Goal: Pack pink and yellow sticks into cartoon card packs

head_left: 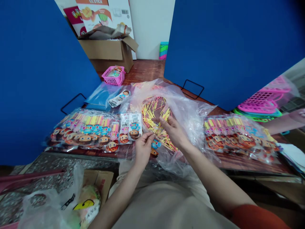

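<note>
Left hand: the left hand [144,148] is pinched at the fingertips on the upper edge of a clear printed pouch [156,144].
Right hand: the right hand [175,130] has thumb and fingers closed around a small bundle of yellow sticks [166,114], whose ends project beyond the fingers.
Pouch position: in front of the torso, at the near side of the loose sticks, below and to the left of the right hand; its lower portion is partly obscured by plastic film.
Loose sticks: yellow and pink loose sticks [148,113] lie in disorder inside a large clear plastic bag [190,116], spread open on the tabletop [147,68].
Flat pouches: a set of flat printed pouches [131,127] lies just beside the left hand, on its left.
Single pouch: a white-backed pouch [119,98] lies at an angle behind the flat set.
Filled pouches, left: an overlapping row of filled pouches [88,130] shows pink and yellow contents.
Filled pouches, right: a second filled row [235,135] lies to the right of the plastic bag, well apart from the first.
Rear: a pink basket [114,77] containing packets stands in front of an open cardboard box [105,50].
Sides: blue panels [228,47] flank the work area.
Right edge: another person's forearm [286,122] extends toward the second row, near stacked pink baskets [262,97].
</note>
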`<state>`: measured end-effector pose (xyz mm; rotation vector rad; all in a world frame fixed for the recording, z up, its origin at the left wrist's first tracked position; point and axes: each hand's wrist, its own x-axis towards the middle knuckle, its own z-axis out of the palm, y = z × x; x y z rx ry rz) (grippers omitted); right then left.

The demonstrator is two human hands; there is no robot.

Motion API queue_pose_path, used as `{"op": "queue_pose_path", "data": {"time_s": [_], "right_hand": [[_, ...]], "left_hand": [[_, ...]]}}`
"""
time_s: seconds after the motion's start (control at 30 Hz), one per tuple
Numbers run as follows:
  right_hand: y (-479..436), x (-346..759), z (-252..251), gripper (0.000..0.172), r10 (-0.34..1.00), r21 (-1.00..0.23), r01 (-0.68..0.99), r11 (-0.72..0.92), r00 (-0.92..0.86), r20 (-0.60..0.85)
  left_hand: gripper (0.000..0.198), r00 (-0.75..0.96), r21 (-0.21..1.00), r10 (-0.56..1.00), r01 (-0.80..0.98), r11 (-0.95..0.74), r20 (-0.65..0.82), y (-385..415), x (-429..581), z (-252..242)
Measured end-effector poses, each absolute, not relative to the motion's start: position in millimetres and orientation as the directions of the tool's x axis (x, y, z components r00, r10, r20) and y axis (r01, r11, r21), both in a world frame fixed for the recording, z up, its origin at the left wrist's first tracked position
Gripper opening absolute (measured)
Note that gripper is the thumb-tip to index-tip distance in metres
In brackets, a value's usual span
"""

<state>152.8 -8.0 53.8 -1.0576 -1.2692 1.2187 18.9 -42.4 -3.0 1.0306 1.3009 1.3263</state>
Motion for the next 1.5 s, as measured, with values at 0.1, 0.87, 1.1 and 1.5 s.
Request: {"op": "queue_pose_path", "data": {"time_s": [0.1, 0.87, 1.1, 1.5], "right_hand": [[-8, 153, 53, 0.041, 0.995, -0.991, -0.121, 0.063, -0.074, 0.072], [-7, 178, 54, 0.035, 0.919, -0.832, 0.402, 0.383, -0.256, 0.299], [-4, 178, 52, 0.041, 0.947, -0.883, 0.372, 0.285, -0.253, 0.199], [45, 186, 6, 0.031, 0.993, -0.881, 0.458, 0.115, -0.062, 0.098]], "left_hand": [[0.022, -0.154, 0.986, 0.983, -0.145, 0.078, -0.1, -41, 21, -3], [0.021, -0.12, 0.92, 0.976, -0.37, 0.125, -0.181, -42, 23, 2], [0.03, 0.029, 0.917, 0.971, -0.324, 0.232, -0.236, -45, 16, 9], [0.032, -0.029, 0.933, 0.974, -0.293, 0.207, -0.225, -51, -7, 6]]}}
